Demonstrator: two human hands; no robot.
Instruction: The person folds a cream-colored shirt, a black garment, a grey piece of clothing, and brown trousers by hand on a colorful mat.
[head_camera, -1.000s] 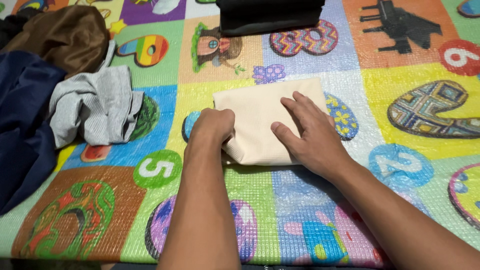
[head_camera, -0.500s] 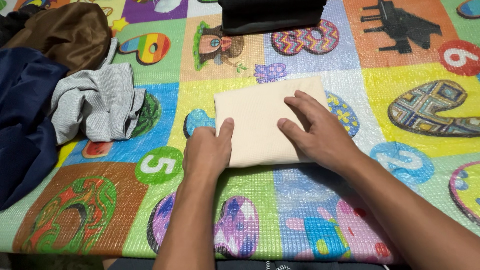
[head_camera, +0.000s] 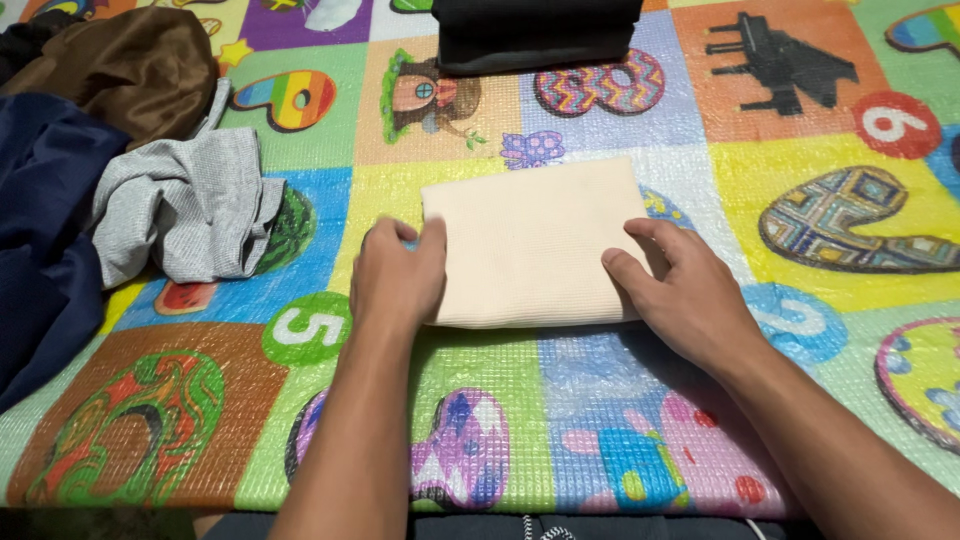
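A folded cream cloth lies flat on a colourful play mat. My left hand rests at the cloth's left edge, thumb on top of the fabric. My right hand sits at the cloth's right edge, fingers spread and touching its lower right corner. Whether either hand grips the cloth or only presses on it is unclear.
A crumpled grey garment lies left of the cloth. Beyond it are a dark blue garment and a brown one. A stack of folded dark clothes sits at the mat's far edge.
My right hand slid from the middle of the cloth to its right edge. My left hand opened from a fist at the left edge and now lies flat there.
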